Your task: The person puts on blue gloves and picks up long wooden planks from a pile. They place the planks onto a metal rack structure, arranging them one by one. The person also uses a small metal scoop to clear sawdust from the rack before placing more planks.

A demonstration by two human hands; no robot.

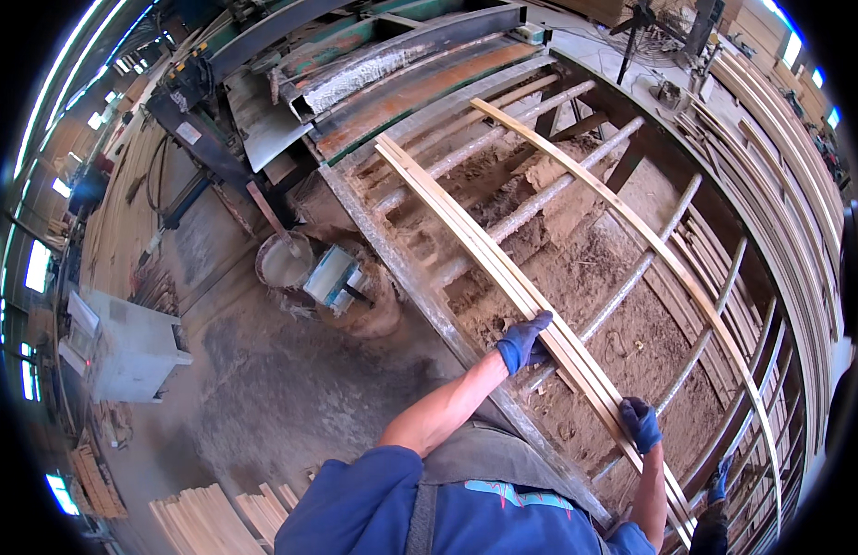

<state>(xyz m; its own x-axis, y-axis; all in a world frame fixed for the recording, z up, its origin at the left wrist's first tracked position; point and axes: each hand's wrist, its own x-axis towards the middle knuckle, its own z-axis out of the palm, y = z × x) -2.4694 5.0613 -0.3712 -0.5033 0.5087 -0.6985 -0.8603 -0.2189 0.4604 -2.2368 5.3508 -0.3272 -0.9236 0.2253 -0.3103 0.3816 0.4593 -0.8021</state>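
Long, pale wooden strips (480, 248) lie side by side as a narrow bundle, slanting across the metal rollers (563, 185) of a roller table. My left hand (524, 343), in a dark blue glove, grips the bundle from its left edge around mid-length. Farther down toward my body, my right hand (640, 425), gloved alike, holds the same strips from the right edge. Both sets of fingers are partly hidden by wood or glove. A separate single strip (623, 209) runs across the rollers to the right, apart from my hands.
Another person's gloved hand (720, 479) is at the lower right. A rusty machine bed (420, 100) adjoins the table's far end. Left of the frame stand a bucket (286, 261) and a blue-white container (335, 276). Sawdust (577, 245) heaps beneath the rollers; stacked boards (766, 199) line the right.
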